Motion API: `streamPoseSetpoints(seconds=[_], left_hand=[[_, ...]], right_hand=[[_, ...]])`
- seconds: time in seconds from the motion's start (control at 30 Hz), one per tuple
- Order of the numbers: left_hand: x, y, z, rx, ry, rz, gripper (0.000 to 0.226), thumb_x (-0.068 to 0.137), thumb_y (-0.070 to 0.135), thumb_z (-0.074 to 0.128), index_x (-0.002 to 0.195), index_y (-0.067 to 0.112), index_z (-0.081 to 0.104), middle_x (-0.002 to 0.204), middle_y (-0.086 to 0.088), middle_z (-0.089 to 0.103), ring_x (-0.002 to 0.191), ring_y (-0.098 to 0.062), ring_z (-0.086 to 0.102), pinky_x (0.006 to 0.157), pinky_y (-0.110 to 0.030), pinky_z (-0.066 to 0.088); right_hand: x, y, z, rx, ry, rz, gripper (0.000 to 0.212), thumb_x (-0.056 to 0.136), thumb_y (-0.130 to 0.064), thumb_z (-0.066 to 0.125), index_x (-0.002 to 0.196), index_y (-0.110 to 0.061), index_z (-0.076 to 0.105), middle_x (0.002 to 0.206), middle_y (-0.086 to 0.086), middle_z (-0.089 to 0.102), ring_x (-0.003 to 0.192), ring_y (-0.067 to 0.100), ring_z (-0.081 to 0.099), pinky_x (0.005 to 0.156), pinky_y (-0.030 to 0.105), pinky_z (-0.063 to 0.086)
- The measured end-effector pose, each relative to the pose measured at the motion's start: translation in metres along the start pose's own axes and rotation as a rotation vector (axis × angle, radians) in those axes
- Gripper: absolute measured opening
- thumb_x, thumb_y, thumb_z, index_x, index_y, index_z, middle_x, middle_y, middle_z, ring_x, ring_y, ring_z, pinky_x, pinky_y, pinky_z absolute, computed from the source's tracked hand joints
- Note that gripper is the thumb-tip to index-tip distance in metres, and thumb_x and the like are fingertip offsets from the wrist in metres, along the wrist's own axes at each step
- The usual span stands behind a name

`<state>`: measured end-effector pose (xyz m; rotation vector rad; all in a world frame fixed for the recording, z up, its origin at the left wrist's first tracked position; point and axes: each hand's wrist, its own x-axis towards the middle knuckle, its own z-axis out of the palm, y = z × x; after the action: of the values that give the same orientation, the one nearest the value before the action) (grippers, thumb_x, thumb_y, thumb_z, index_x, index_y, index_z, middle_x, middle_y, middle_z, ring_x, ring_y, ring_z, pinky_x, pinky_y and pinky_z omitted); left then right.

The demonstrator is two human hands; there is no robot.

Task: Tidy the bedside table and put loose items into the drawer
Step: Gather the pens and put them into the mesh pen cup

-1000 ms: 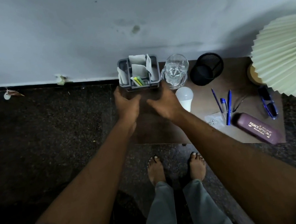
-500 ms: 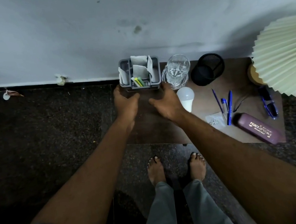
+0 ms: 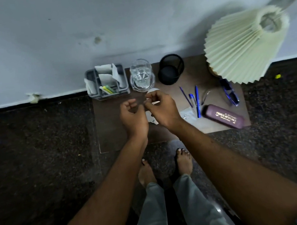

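Observation:
The dark brown bedside table (image 3: 112, 130) carries the loose items. A white bulb (image 3: 152, 90) lies just in front of the water glass (image 3: 141, 75), mostly hidden under my hands. My right hand (image 3: 164, 108) is over the bulb with its fingers curled; whether it grips the bulb is unclear. Beside it, my left hand (image 3: 132, 114) has loosely curled fingers and holds nothing. To the right lie blue pens (image 3: 197, 100), a small clear bag (image 3: 187, 113), a purple spectacle case (image 3: 223, 116) and blue glasses (image 3: 230, 92). No drawer shows.
A grey organiser (image 3: 93, 85) with papers and markers stands at the table's back left, against the wall. A black mesh cup (image 3: 171, 69) sits behind the pens. A pleated lamp shade (image 3: 239, 47) overhangs the back right corner. My bare feet (image 3: 183, 162) stand on dark floor.
Both hands drew back from the grey organiser toward me and curled their fingers; the right hand now covers the bulb. The view shifted so the whole lamp shade shows.

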<state>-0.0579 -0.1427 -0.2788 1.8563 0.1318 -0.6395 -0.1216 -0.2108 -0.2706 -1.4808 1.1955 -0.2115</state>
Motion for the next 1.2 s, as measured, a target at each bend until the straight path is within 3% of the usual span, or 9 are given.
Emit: streamPoseSetpoints(seconds=[0.1, 0.2, 0.37, 0.57, 0.67, 0.9, 1.07, 1.13, 1.2], left_hand=[[-0.014, -0.002, 0.017, 0.009, -0.071, -0.011, 0.021, 0.087, 0.007, 0.063, 0.090, 0.027, 0.063, 0.089, 0.001, 0.070, 0.078, -0.011, 0.067, 0.068, -0.028, 0.057], [-0.025, -0.004, 0.032, 0.017, -0.126, -0.014, 0.022, 0.086, 0.005, 0.062, 0.087, 0.027, 0.064, 0.095, -0.008, 0.073, 0.090, -0.023, 0.072, 0.081, -0.042, 0.060], [-0.041, -0.010, 0.051, 0.045, -0.214, -0.045, 0.021, 0.084, 0.011, 0.064, 0.081, 0.032, 0.067, 0.096, -0.007, 0.075, 0.096, -0.025, 0.073, 0.090, -0.051, 0.059], [-0.054, -0.022, 0.062, 0.038, -0.261, -0.066, 0.022, 0.087, 0.007, 0.065, 0.086, 0.029, 0.069, 0.092, 0.000, 0.075, 0.094, -0.022, 0.074, 0.089, -0.049, 0.060], [-0.060, -0.025, 0.065, 0.024, -0.286, -0.099, 0.022, 0.089, 0.003, 0.063, 0.090, 0.024, 0.068, 0.096, -0.005, 0.075, 0.097, -0.023, 0.074, 0.092, -0.047, 0.059], [-0.067, -0.028, 0.079, 0.111, -0.306, -0.117, 0.017, 0.092, 0.005, 0.062, 0.107, 0.011, 0.070, 0.107, -0.008, 0.074, 0.103, -0.022, 0.071, 0.097, -0.045, 0.057], [-0.063, -0.027, 0.099, 0.180, -0.298, -0.105, 0.021, 0.091, 0.001, 0.060, 0.111, 0.004, 0.069, 0.110, -0.012, 0.073, 0.105, -0.028, 0.070, 0.096, -0.045, 0.057], [-0.059, -0.029, 0.107, 0.197, -0.301, -0.098, 0.023, 0.090, -0.001, 0.060, 0.111, 0.002, 0.069, 0.107, -0.011, 0.073, 0.099, -0.025, 0.071, 0.089, -0.033, 0.059], [-0.055, -0.031, 0.115, 0.235, -0.309, -0.062, 0.021, 0.088, -0.001, 0.062, 0.107, 0.002, 0.070, 0.095, -0.004, 0.073, 0.083, -0.011, 0.069, 0.070, -0.010, 0.055]], right_hand=[[-0.002, 0.007, -0.019, 0.038, 0.047, -0.003, 0.017, 0.089, -0.017, 0.069, 0.106, -0.016, 0.071, 0.090, -0.003, 0.072, 0.077, 0.014, 0.071, 0.073, 0.033, 0.060], [-0.005, 0.018, -0.036, 0.047, 0.095, 0.012, 0.014, 0.089, -0.016, 0.070, 0.103, -0.018, 0.071, 0.085, -0.007, 0.072, 0.078, 0.006, 0.070, 0.072, 0.023, 0.058], [-0.011, 0.036, -0.060, 0.111, 0.108, 0.042, 0.011, 0.092, -0.013, 0.069, 0.103, -0.011, 0.072, 0.090, -0.003, 0.075, 0.084, 0.008, 0.073, 0.077, 0.022, 0.059], [-0.019, 0.050, -0.077, 0.109, 0.117, 0.073, 0.017, 0.093, -0.014, 0.069, 0.108, -0.007, 0.071, 0.096, 0.003, 0.075, 0.091, 0.016, 0.073, 0.086, 0.033, 0.061], [-0.021, 0.056, -0.083, 0.094, 0.118, 0.080, 0.017, 0.092, -0.012, 0.070, 0.108, -0.007, 0.071, 0.097, 0.003, 0.076, 0.092, 0.017, 0.073, 0.088, 0.036, 0.060], [-0.012, 0.074, -0.099, -0.051, 0.179, 0.085, 0.014, 0.088, -0.014, 0.072, 0.102, -0.013, 0.070, 0.088, -0.009, 0.070, 0.083, 0.007, 0.068, 0.081, 0.030, 0.059], [0.003, 0.084, -0.113, -0.283, 0.274, 0.114, 0.016, 0.088, -0.013, 0.069, 0.104, -0.012, 0.070, 0.097, 0.005, 0.074, 0.092, 0.023, 0.070, 0.085, 0.038, 0.058], [0.009, 0.085, -0.118, -0.413, 0.308, 0.109, 0.016, 0.089, -0.016, 0.067, 0.105, -0.012, 0.070, 0.099, 0.011, 0.074, 0.090, 0.030, 0.069, 0.078, 0.035, 0.056], [0.015, 0.086, -0.121, -0.525, 0.316, 0.101, 0.017, 0.089, -0.016, 0.065, 0.104, -0.010, 0.071, 0.098, 0.016, 0.073, 0.089, 0.036, 0.068, 0.074, 0.038, 0.055]])
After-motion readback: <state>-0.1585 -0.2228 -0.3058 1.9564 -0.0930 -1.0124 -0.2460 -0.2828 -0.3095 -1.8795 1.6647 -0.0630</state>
